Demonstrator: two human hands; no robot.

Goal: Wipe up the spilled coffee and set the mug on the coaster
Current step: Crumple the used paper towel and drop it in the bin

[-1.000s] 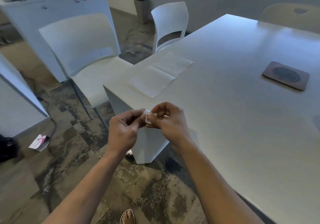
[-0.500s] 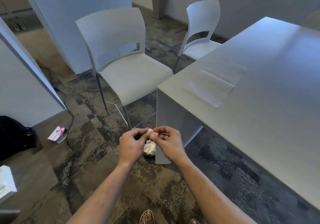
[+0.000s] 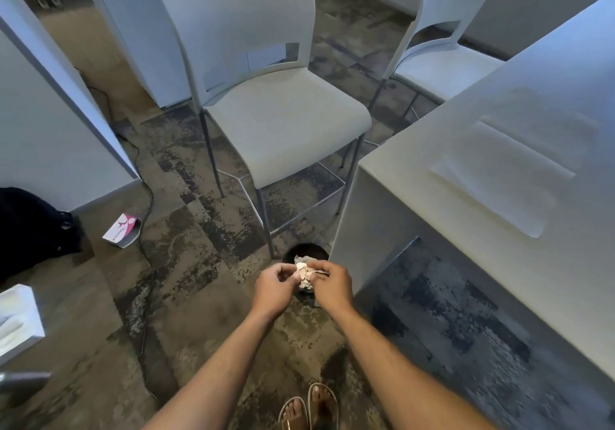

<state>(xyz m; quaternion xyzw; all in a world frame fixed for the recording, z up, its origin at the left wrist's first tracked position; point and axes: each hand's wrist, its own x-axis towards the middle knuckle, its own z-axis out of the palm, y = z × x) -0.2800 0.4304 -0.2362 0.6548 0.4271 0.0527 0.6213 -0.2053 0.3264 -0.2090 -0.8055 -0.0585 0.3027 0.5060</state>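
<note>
A small crumpled, stained paper wad point(image 3: 302, 271) is pinched between my left hand point(image 3: 273, 288) and my right hand point(image 3: 329, 285), both held low in front of me. Directly beneath them a small black bin point(image 3: 301, 252) stands on the floor by the table's corner, with more crumpled white paper point(image 3: 305, 283) inside. Two flat paper napkins point(image 3: 499, 176) lie unfolded near the edge of the white table point(image 3: 432, 263). No mug or coaster shows in this view.
Two white chairs point(image 3: 266, 110) point(image 3: 442, 63) stand beside the table's end. A cable point(image 3: 146, 196) runs across the carpet, with a pink-and-white leaflet point(image 3: 121, 230) and a black bag point(image 3: 30, 226) at the left. My sandalled feet point(image 3: 309, 409) are at the bottom.
My view has swung down and left, away from the tabletop and the coaster. Both hands, still holding the wad, have dropped from the table's edge to over the bin.
</note>
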